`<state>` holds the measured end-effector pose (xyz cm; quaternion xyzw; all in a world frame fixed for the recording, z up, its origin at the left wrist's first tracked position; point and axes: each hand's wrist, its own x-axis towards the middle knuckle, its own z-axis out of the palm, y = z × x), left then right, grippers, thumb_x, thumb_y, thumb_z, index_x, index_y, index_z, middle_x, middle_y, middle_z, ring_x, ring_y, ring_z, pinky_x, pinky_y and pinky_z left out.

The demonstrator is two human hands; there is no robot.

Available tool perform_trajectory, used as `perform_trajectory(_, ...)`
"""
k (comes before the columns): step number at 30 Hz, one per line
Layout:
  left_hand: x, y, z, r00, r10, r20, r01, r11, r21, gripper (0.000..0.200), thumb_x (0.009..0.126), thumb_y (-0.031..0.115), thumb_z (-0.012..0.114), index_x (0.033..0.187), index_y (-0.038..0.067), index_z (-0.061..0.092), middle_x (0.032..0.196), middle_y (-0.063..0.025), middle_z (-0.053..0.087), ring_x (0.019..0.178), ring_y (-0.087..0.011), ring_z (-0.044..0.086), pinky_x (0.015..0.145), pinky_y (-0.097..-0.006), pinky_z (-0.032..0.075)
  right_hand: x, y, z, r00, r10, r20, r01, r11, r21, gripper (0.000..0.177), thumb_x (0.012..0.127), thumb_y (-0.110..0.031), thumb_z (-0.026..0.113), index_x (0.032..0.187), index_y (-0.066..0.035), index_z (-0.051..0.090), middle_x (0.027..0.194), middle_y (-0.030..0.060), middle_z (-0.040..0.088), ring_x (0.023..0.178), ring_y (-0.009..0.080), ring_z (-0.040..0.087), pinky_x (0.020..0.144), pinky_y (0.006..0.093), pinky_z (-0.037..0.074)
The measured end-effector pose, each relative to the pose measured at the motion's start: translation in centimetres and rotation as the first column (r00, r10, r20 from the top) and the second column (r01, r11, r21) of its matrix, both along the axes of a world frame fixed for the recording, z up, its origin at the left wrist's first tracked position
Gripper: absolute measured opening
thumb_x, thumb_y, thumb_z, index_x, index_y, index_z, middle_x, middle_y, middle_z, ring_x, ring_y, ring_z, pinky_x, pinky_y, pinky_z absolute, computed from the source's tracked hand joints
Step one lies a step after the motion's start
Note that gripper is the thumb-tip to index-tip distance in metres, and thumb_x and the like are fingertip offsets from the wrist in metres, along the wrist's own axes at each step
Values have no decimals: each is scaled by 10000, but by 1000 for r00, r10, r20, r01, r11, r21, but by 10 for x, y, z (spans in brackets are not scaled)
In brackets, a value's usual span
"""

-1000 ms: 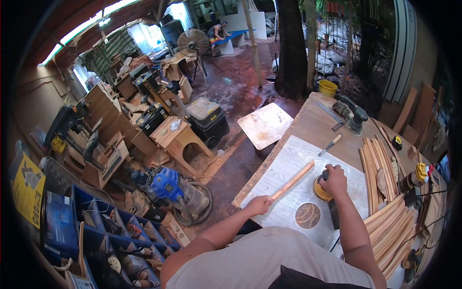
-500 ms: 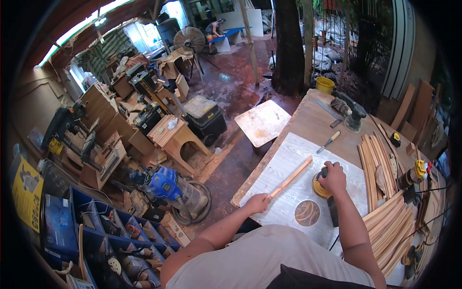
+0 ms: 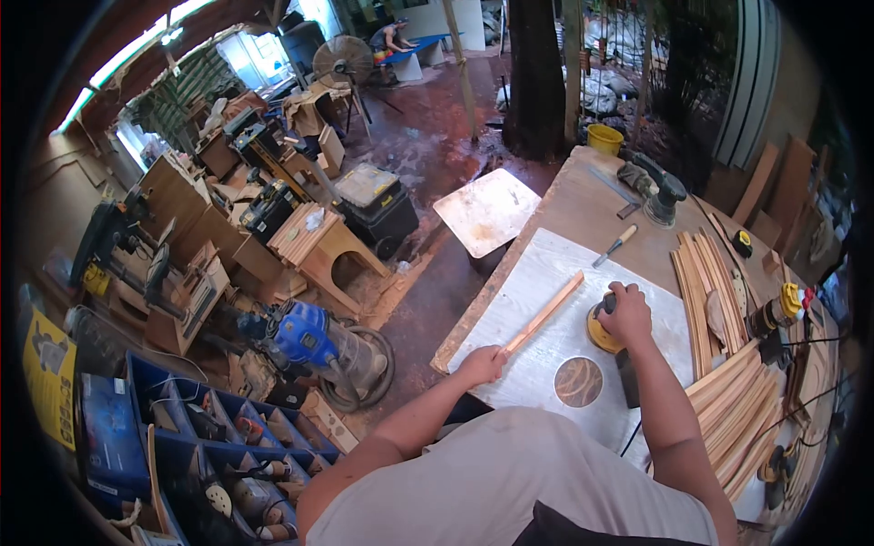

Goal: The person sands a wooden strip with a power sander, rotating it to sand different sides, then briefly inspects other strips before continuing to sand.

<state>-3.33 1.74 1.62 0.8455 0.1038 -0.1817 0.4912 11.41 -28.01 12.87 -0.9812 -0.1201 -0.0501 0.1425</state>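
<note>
My left hand (image 3: 482, 366) is closed around the near end of a narrow wooden strip (image 3: 546, 313), which slants away to the upper right over a pale, wood-grained sheet (image 3: 523, 278). On that sheet, my right hand (image 3: 630, 317) grips the black top of a yellow-and-black sander (image 3: 598, 333) from above. The sander is beside the strip, apart from it. A round disc or hole with a swirled brown surface (image 3: 578, 382) lies just in front of my body. Beyond the strip's far end rests a chisel-like tool with a wooden handle (image 3: 624, 238).
Bundled wooden strips (image 3: 734, 400) lie at the right, with more strips (image 3: 699, 291) beyond. A second sander (image 3: 666, 202) and a tape measure (image 3: 742, 243) sit farther back. Left of the bench stand a blue vacuum (image 3: 300, 332) and a wooden stool (image 3: 323, 250). Another person (image 3: 390, 38) bends over a blue surface far off.
The whole view has shifted slightly, so the bench and floor items appear a little higher and farther left. Both hands keep hold of the strip and the sander, with little movement.
</note>
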Motion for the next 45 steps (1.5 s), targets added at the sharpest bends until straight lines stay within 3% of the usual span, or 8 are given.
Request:
perform_trajectory(9,4,2,-3,1000,16,-11,-16,1000,7,355,1029,329,510,970,6,645,675,-70,630,527,-148,581,544,-322,485,4,1,-1,1000,-13,-29,13,1000,-19,570,744,-310,766,1269,-164,600,1178,162,569,1112,341,587,895,455,548)
perform_trajectory(12,4,3,-8,1000,-10,-24,10,1000,0,390,1024,383,510,938,22,630,692,-64,653,555,-164,606,588,-350,504,3,0,0,999,-15,-36,14,1000,-19,576,744,-317,764,1273,-165,597,1180,160,568,1111,341,587,899,452,547)
perform_trajectory(45,-1,1,-17,999,31,-36,-33,997,-76,424,1045,391,483,975,3,639,659,-44,599,529,-130,558,543,-295,473,-3,-1,-2,999,-16,-31,16,1000,-11,552,746,-311,769,1249,-155,605,1167,158,573,1091,338,594,889,443,548)
